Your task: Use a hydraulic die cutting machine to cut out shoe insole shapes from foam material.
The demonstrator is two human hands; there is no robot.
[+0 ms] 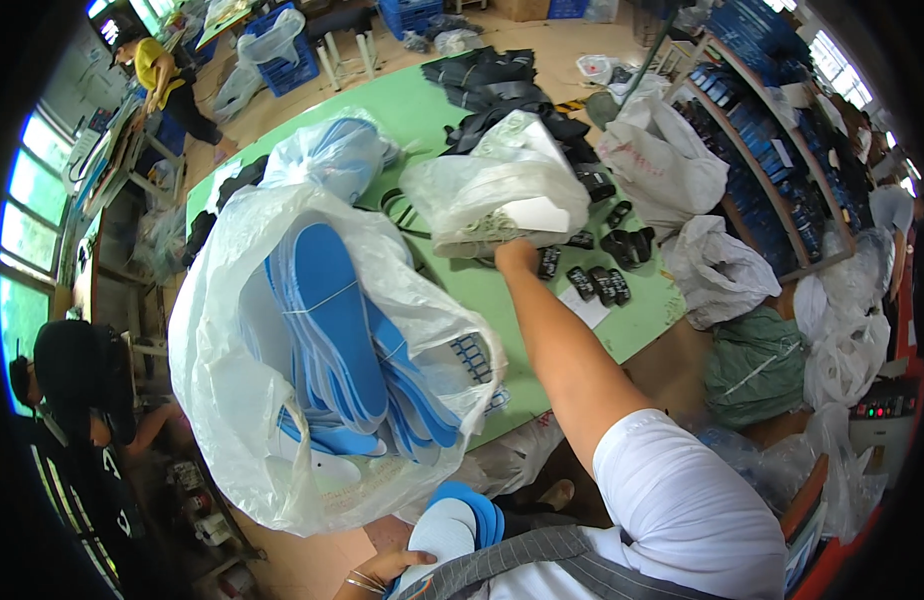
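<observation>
At the lower edge, my left hand, with bracelets at the wrist, is closed round a small stack of blue and white insoles held against my body. My right arm stretches across the table, and my right hand is closed at the near edge of a clear plastic bag with white paper or cards in it. What its fingers grip is hidden. Left of that arm, a big open translucent sack holds several tied bundles of blue insoles. Small black rolled bundles lie right of my right hand.
The green table also carries a tied bag of light-blue pieces and stacked black fabric. White sacks and a green sack crowd its right side, beside a rack. A person in yellow stands far left; a dark-clothed person is nearer.
</observation>
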